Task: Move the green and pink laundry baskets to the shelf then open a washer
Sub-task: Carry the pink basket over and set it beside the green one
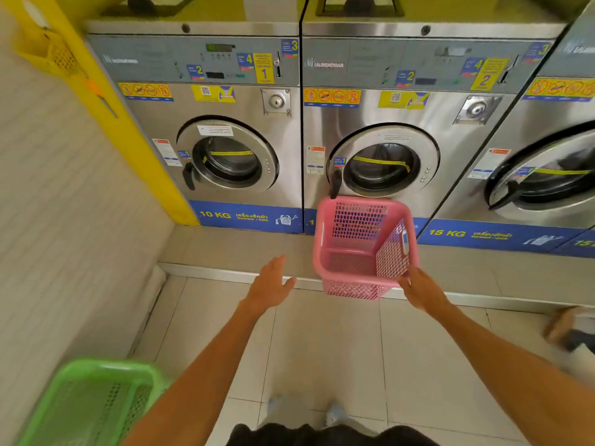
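A pink mesh laundry basket (360, 249) is tilted, its open mouth facing me, in front of the second washer (380, 162). My right hand (418, 289) grips its lower right corner. My left hand (272, 284) is open, fingers spread, a short way left of the basket and not touching it. A green laundry basket (93, 400) sits at the bottom left beside the white wall, partly cut off by the frame edge. The first washer (225, 156), marked 10 KG, has its round door shut, as does the second one.
A raised tiled step (238, 252) runs below the washers. A third washer (541, 175) stands at the right. A yellow wall panel (106, 101) with a small yellow basket (48, 53) is at the left. Someone's foot (570, 329) shows at the right edge.
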`<state>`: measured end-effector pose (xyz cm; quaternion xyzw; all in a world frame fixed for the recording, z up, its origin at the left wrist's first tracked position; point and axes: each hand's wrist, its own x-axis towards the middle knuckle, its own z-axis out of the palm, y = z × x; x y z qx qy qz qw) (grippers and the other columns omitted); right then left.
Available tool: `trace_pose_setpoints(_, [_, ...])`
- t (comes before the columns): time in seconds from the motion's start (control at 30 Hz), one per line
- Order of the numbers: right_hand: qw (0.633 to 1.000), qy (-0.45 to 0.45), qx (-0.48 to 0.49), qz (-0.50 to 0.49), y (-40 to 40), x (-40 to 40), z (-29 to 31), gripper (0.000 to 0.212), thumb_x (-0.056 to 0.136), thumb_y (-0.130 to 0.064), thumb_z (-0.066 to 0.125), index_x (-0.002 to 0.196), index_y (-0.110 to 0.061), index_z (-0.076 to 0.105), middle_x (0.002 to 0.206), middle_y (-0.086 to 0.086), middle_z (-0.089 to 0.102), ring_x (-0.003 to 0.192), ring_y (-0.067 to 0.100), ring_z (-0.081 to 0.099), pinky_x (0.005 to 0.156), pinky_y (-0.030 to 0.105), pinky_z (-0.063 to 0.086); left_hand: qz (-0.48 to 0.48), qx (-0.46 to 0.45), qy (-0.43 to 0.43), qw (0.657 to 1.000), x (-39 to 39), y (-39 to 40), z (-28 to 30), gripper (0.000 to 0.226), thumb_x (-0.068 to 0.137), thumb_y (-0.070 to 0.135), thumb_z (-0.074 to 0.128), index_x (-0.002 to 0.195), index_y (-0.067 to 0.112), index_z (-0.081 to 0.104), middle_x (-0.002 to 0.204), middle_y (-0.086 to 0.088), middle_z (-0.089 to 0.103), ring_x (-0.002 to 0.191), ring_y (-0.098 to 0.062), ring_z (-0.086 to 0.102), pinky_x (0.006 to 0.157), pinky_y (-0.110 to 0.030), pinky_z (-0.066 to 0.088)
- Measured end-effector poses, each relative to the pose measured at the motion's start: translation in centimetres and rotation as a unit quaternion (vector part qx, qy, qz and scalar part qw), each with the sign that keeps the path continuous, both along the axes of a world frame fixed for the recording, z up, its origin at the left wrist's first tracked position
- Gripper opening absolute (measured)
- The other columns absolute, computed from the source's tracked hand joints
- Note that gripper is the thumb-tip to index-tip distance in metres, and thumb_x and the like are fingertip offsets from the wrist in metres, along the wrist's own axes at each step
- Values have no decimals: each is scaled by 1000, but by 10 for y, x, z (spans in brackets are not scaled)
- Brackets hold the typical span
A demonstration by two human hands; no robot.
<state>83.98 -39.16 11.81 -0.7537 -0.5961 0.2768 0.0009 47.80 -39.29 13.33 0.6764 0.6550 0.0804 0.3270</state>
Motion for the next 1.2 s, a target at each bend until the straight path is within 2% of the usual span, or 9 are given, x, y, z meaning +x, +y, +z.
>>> trace_pose_setpoints(0.37, [999,22,-29,-35,90,66,-36,49,104,-28,43,147,-5,40,142,22,50,129,40,50,106,49,42,-17,-30,13,999,65,118,-28,67,102,28,53,158,10,20,163,-11,25,149,-30,28,120,-46,26])
trace_pose_setpoints(0.5, [998,22,-34,-50,139,82,-43,46,104,-30,44,143,-5,44,140,22,51,129,39,51,107,48,42,-18,-38,-1,999,85,170,-38,61,101,23,53,155,12,28,156,-14,37,142,-32,38,115,-44,34])
trace_pose_setpoints(0.63, [996,35,-34,-81,184,89,-53,49,102,-26,49,144,-1,43,142,23,49,130,39,50,107,46,41,-25,-43,-5,999,100,219,-51,59,101,27,54,153,12,32,149,-13,44,137,-31,44,108,-45,40])
trace_pose_setpoints(0.8, [995,62,-46,-57,224,98,-97,50,100,-23,53,144,-2,43,132,21,57,117,37,57,98,44,46,-23,-56,1,998,114,265,-89,64,97,21,55,154,14,29,146,-12,46,133,-32,46,106,-47,43])
trace_pose_setpoints(0.9, [996,57,-49,-48,241,108,-132,58,99,-21,56,149,0,37,131,23,55,117,39,55,96,43,46,1,-60,-15,998,121,279,-122,66,95,18,59,154,13,28,146,-11,47,132,-31,48,106,-46,45])
trace_pose_setpoints(1.0, [997,41,-32,-49,255,120,-170,68,96,-22,60,154,-5,29,131,22,51,120,43,52,96,50,46,14,-76,0,997,125,291,-160,71,97,19,57,157,9,20,157,-15,34,142,-33,38,115,-47,37])
trace_pose_setpoints(1.07, [998,34,-24,-55,266,129,-197,68,95,-22,62,153,-5,30,133,24,48,120,47,52,94,55,47,30,-88,10,996,125,299,-187,74,98,20,56,159,7,14,161,-15,25,146,-34,30,118,-47,31])
trace_pose_setpoints(1.2, [997,46,-1,-65,279,146,-248,69,93,-14,63,151,-3,28,133,28,45,118,50,50,92,59,48,55,-93,21,994,129,314,-237,79,99,20,55,159,7,6,163,-18,20,148,-38,27,119,-50,29])
